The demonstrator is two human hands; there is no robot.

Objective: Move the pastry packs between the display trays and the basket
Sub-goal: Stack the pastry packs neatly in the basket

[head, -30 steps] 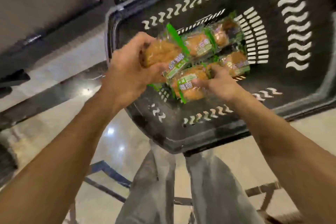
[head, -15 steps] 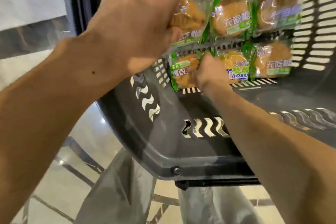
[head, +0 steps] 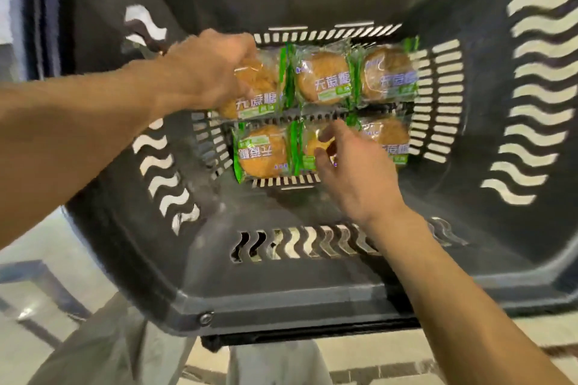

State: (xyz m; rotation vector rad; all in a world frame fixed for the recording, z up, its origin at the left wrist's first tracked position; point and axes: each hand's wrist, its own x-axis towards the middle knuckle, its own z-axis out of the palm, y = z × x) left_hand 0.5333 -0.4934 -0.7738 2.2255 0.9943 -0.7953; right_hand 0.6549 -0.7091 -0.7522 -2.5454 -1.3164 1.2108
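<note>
Since half a second ago your view has dropped deeper into the dark grey slotted plastic basket [head: 281, 262]. Your left hand [head: 203, 72], which was up near the lens with a pack, is now down at the back-left slot. Your right hand [head: 353, 172] has slid off the front-left pack to the front-middle one.

Six clear-and-green wrapped round pastry packs sit on the basket floor, two rows of three. Your left hand's grip is clenched round the back-left pastry pack [head: 256, 94], thumb and fingers curled over its top edge. The pack is tilted and overlaps the floor's slots, so it is probably being seated flush beside the back-middle pack [head: 322, 78]. The back-right pack [head: 387, 75] lies flat and untouched.

Your right hand's grip is released: fingers spread and fairly straight, fingertips [head: 325, 134] resting on the front-middle pack [head: 308, 147], likely nudging it square in the row. The front-left pack [head: 262, 151] lies flat with its label upside down to you, so packs are set for neat rows, not for label direction.

Hard to tell:
- Your right hand covers most of the front-middle pack and the left part of the front-right pack [head: 391, 137].
- Your left hand hides the back-left pack's far corner.
- Display trays are not in view.
- Whether the back-left pack touches the floor yet, cannot tell.
- Frame edges are motion-blurred.
- Grey trousers [head: 103, 353] show below the rim.
</note>
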